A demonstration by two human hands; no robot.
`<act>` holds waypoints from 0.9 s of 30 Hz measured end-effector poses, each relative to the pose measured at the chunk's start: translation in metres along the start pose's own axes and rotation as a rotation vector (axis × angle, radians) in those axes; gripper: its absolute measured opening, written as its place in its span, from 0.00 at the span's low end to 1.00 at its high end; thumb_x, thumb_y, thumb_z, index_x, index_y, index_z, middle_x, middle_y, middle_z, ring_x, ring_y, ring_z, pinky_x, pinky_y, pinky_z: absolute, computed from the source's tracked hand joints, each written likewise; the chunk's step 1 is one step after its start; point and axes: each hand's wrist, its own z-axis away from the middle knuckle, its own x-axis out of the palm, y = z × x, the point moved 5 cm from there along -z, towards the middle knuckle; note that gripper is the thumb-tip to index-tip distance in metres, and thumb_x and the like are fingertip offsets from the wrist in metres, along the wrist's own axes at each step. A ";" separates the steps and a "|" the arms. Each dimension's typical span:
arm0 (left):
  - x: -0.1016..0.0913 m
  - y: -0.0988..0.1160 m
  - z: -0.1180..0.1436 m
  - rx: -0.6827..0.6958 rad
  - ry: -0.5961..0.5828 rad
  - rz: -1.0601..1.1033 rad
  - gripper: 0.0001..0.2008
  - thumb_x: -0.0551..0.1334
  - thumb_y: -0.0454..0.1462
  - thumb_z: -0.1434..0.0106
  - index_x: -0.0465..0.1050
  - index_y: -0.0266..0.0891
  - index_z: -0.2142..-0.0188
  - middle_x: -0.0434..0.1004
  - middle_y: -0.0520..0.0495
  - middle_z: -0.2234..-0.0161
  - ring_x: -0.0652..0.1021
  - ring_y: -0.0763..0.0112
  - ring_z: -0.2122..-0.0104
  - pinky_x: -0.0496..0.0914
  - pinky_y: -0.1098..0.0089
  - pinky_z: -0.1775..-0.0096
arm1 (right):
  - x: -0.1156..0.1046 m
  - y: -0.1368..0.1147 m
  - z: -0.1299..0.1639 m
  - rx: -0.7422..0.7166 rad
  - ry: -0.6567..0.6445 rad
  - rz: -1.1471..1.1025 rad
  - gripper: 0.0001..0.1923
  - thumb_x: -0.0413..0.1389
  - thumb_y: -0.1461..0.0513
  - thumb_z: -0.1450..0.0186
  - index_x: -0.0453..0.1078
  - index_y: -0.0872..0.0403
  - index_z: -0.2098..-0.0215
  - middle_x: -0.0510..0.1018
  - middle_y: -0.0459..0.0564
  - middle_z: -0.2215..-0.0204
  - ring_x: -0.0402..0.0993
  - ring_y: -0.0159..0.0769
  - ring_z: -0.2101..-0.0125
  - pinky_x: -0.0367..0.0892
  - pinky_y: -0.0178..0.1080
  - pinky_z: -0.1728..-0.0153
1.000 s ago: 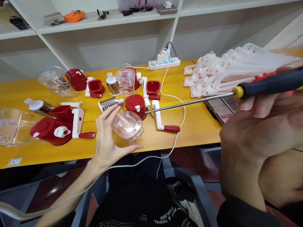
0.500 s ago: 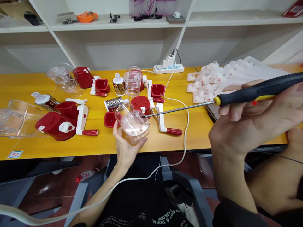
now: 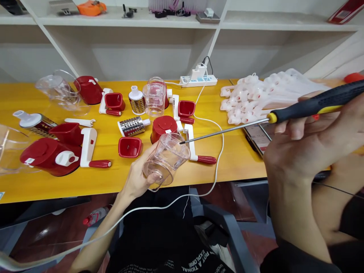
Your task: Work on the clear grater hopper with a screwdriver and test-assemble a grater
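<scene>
Tilted over the table's front edge, a clear plastic grater housing [image 3: 170,151] is gripped by my left hand [image 3: 140,172], fingers wrapped round its round end. My right hand [image 3: 307,140] holds a long screwdriver [image 3: 309,106] with a black and yellow handle. The screwdriver's tip lies at the housing's upper right side; whether it touches I cannot tell. Behind the housing stands a red grater base [image 3: 163,127]. A metal grater drum [image 3: 132,126] and a red hopper [image 3: 130,147] lie to the left, a white crank with a red handle [image 3: 206,159] to the right.
More grater parts, including another red base [image 3: 48,155], cover the table's left side. A white cable [image 3: 220,151] loops across the table and over my lap. At right are a pile of white plastic pieces [image 3: 250,94] and a phone [image 3: 257,138]. A power strip [image 3: 199,81] sits behind.
My left hand has turned the clear housing, so its round end now points down toward me. The screwdriver and right hand have shifted slightly right in view. The camera view has moved too.
</scene>
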 end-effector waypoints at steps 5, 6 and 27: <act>-0.003 0.000 -0.015 -0.062 -0.103 0.119 0.43 0.60 0.64 0.39 0.68 0.37 0.36 0.74 0.38 0.39 0.76 0.47 0.41 0.69 0.57 0.39 | -0.010 0.012 -0.002 0.063 0.038 0.002 0.19 0.41 0.48 0.33 0.48 0.51 0.51 0.55 0.38 0.79 0.45 0.11 0.87 0.39 0.22 0.87; -0.002 -0.001 -0.016 -0.084 -0.133 0.123 0.42 0.61 0.63 0.39 0.68 0.37 0.36 0.75 0.38 0.40 0.77 0.48 0.43 0.70 0.58 0.40 | -0.012 0.015 -0.003 0.079 0.042 0.001 0.21 0.43 0.47 0.34 0.48 0.52 0.51 0.58 0.37 0.78 0.43 0.11 0.87 0.36 0.22 0.88; -0.002 -0.016 -0.027 -0.162 -0.293 0.166 0.37 0.59 0.63 0.38 0.77 0.31 0.49 0.82 0.39 0.53 0.80 0.54 0.52 0.74 0.65 0.52 | -0.007 0.047 -0.014 0.155 -0.140 0.066 0.21 0.43 0.48 0.34 0.48 0.52 0.51 0.43 0.41 0.79 0.40 0.12 0.88 0.43 0.24 0.88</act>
